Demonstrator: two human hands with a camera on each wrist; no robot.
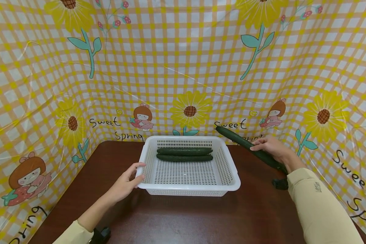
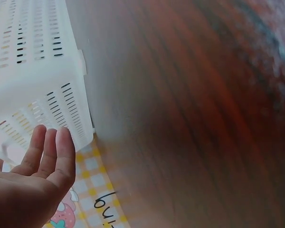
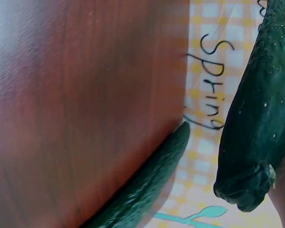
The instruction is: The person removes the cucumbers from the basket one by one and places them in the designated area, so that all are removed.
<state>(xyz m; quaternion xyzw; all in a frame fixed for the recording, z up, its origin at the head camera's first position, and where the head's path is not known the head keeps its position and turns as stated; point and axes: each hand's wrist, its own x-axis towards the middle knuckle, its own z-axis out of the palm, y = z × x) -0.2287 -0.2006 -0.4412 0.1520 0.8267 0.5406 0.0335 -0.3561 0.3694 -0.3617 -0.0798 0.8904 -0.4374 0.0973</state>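
A white plastic basket (image 1: 189,187) with slotted walls stands mid-table, and two dark green cucumbers (image 1: 184,158) lie side by side in its far half. My left hand (image 1: 126,181) holds the basket's left rim; in the left wrist view several fingers (image 2: 65,147) are against the outer wall. Off to the right of the basket, my right hand (image 1: 271,147) grips a third long cucumber (image 1: 235,137) around its middle. It is held aslant above the table, its far tip pointing toward the basket's back right corner. The right wrist view shows its blunt end (image 3: 244,190) close up.
Another cucumber (image 3: 142,185) lies on the table near its edge in the right wrist view; in the head view I cannot make it out. A checked sunflower cloth (image 1: 183,67) walls in the back and sides of the dark brown table (image 1: 189,217).
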